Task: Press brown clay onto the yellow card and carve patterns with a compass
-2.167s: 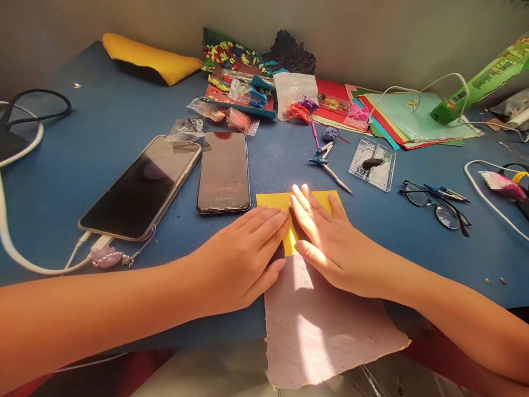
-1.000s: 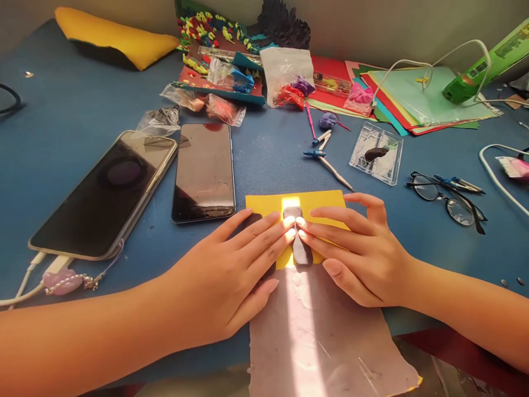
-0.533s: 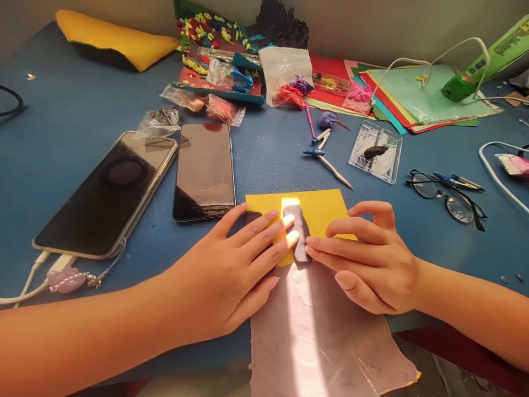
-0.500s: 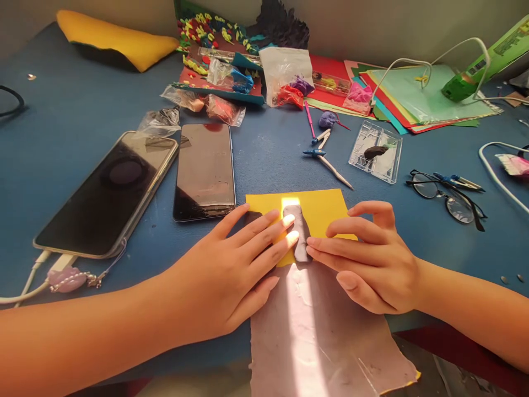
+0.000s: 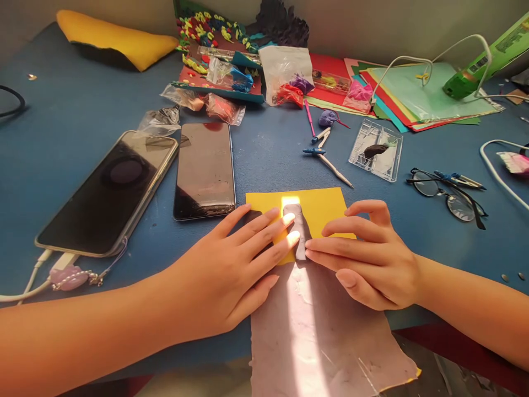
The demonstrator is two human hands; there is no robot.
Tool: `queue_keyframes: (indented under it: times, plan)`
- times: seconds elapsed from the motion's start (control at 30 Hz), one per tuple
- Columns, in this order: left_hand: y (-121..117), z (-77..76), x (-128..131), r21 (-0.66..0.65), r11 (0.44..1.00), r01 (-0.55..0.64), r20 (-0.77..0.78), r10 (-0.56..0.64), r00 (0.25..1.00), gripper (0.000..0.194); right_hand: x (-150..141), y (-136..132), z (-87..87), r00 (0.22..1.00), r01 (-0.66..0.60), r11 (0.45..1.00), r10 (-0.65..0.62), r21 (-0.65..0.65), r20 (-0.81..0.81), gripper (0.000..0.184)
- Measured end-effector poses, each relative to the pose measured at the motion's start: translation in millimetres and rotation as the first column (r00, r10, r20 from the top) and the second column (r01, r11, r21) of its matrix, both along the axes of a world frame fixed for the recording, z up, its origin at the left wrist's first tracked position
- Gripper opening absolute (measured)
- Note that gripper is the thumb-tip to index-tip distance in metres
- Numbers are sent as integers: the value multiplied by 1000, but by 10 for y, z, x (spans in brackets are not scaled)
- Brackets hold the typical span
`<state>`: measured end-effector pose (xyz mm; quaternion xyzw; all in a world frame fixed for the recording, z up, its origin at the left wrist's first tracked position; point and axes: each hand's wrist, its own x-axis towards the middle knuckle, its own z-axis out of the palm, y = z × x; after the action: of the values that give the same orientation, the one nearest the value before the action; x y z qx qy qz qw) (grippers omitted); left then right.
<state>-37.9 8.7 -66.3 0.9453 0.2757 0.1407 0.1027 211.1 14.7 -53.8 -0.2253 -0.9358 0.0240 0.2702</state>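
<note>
A flat strip of grey modelling clay (image 5: 300, 251) lies on a yellow sheet (image 5: 322, 201), its near end at the edge of a thin grey-lilac clay layer (image 5: 273, 336). Sunlight falls in a bright band across both. My left hand (image 5: 243, 253) is open, palm down, with spread fingertips touching the strip's left side. On the opposite side, two fingertips of my right hand (image 5: 372, 259) rest against the strip's right edge. Its other fingers are bent and apart, the thumb held lower, over the grey-lilac layer.
Two phones (image 5: 103, 193) lie at left, one plugged into white cables. Beyond the yellow sheet are a compass (image 5: 316, 151), a clear plastic case (image 5: 376, 151) and glasses (image 5: 448, 196). Bags of coloured clay (image 5: 225, 107) and coloured papers (image 5: 430, 99) line the back.
My right hand has shifted very slightly left, its fingertips still at the strip's edge. My left hand looks the same.
</note>
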Motion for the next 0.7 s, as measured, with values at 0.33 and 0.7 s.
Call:
queue_keyframes:
  times: [0.33,0.7]
  plan:
    - [5,9,-13,0,1000,10,-15,-10,1000,38,12,-13,46,1000,7,1000,-7,4,-23,25]
    - [40,8,-39,26,977,213,-11,-213,977,58,16,70,-3,999,37,999,-37,1,39,20]
